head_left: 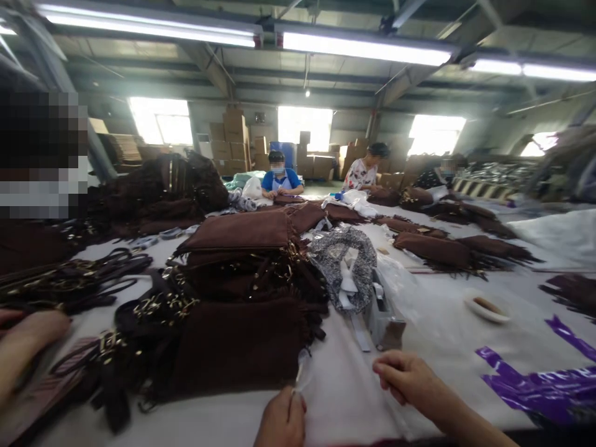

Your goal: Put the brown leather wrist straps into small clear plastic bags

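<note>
Ample table (344,391) beside right hand (404,376)

Bag factory floor: stacked cartons (234,139), brown bags (242,233).

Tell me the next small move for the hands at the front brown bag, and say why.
Probably bring the right hand across to steady the brown bag near its corner. The left hand pinches a small pale strip at that corner, while the right hand lies curled on the white table cover, apart from the bag.
</note>
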`<move>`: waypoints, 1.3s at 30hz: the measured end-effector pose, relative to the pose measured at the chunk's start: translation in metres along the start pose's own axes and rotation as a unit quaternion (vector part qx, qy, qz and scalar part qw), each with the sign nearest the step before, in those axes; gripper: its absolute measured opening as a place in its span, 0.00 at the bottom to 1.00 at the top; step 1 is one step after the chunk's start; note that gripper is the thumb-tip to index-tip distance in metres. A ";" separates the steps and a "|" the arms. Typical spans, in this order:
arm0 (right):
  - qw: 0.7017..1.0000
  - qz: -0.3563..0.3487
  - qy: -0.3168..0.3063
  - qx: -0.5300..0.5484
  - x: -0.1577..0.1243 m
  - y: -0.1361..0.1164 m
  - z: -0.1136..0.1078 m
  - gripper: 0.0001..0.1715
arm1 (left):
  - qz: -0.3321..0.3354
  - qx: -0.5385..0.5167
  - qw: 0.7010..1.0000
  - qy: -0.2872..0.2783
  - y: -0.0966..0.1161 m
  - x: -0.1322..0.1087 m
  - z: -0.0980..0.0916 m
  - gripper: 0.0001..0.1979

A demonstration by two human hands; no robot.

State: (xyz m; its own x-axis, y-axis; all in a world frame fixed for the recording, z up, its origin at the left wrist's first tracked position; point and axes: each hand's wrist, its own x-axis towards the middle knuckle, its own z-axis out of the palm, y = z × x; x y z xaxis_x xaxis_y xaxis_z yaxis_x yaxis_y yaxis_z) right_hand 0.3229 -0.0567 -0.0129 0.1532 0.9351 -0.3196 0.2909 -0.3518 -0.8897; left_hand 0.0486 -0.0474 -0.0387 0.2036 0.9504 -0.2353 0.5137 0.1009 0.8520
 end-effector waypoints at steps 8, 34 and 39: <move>0.979 -0.062 -0.190 -0.040 -0.021 -0.062 0.108 0.16 | 0.059 0.066 0.996 0.018 0.001 -0.019 0.000 0.17; 0.983 0.001 -0.161 -0.093 -0.013 -0.035 0.120 0.14 | 0.119 0.147 0.981 0.051 -0.018 -0.023 0.001 0.16; 0.989 0.053 -0.141 0.000 -0.025 -0.029 0.124 0.10 | 0.068 0.051 0.994 0.064 -0.003 -0.021 -0.003 0.15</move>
State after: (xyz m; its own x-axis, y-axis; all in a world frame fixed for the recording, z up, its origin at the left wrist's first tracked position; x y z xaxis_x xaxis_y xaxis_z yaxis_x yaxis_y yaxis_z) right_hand 0.1936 -0.0647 -0.0193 -0.0868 0.8677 -0.4895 0.2874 -0.4487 -0.8462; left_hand 0.0405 -0.0667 -0.0350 0.1721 0.9836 -0.0545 0.5713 -0.0546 0.8189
